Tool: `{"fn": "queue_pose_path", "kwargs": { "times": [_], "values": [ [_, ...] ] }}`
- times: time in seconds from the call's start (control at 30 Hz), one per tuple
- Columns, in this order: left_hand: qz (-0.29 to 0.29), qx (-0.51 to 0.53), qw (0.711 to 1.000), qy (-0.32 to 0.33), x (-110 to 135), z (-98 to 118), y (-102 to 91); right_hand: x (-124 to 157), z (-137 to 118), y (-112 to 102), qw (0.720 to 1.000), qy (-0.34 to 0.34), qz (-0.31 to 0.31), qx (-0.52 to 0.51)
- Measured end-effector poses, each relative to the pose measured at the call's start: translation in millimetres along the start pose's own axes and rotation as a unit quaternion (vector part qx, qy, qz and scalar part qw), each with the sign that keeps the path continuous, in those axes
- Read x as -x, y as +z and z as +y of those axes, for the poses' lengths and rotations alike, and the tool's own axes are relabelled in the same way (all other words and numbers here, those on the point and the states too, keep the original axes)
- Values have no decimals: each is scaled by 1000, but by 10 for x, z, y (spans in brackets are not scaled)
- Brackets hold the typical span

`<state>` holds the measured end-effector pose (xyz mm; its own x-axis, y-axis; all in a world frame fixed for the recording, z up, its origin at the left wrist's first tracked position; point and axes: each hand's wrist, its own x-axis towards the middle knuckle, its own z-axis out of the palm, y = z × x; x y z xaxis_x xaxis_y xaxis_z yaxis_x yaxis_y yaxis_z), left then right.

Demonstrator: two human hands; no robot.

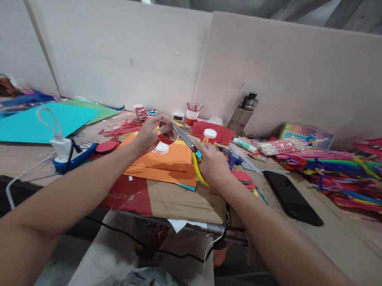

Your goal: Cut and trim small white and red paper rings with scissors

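Observation:
My left hand (pixel 153 133) is closed on a red ring-shaped band (pixel 166 133) with a pale inner side, held above the orange sheets. My right hand (pixel 213 163) grips a pair of scissors (pixel 187 140) with yellow handles. Their grey blades point up and left, with the tips close to the red band; whether they touch it I cannot tell. Orange paper sheets (pixel 158 173) lie beneath both hands, and on them is a white round piece (pixel 161 148), partly covered by the band. A white-capped red container (pixel 209 134) stands just behind my right hand.
To the right lie a black phone (pixel 293 198) and bundles of coloured pipe cleaners (pixel 350 179). A dark bottle (pixel 243 113) leans by the white panel. Turquoise card (pixel 43 122) and a blue power strip (pixel 74 157) are on the left. A cup (pixel 192 116) holds red sticks.

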<state>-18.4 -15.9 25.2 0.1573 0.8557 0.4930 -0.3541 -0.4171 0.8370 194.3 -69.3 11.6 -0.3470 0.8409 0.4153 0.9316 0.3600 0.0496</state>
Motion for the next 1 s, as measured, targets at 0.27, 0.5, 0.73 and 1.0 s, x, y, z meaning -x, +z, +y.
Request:
{"fn": "queue_pose_path", "kwargs": {
  "times": [0.27,0.5,0.73,1.0],
  "values": [
    [-16,29,999,-27,44,-3,30,7,-12,-7,1000,-6,10,-1],
    [-7,39,999,-37,34,23,52,7,-21,-27,1000,-7,-9,12],
    [-19,30,999,-35,13,-12,12,2,-9,-19,1000,-8,-9,3],
    [11,2,1000,-22,-7,16,15,0,-2,-34,1000,-1,-12,-4]
  ]
}}
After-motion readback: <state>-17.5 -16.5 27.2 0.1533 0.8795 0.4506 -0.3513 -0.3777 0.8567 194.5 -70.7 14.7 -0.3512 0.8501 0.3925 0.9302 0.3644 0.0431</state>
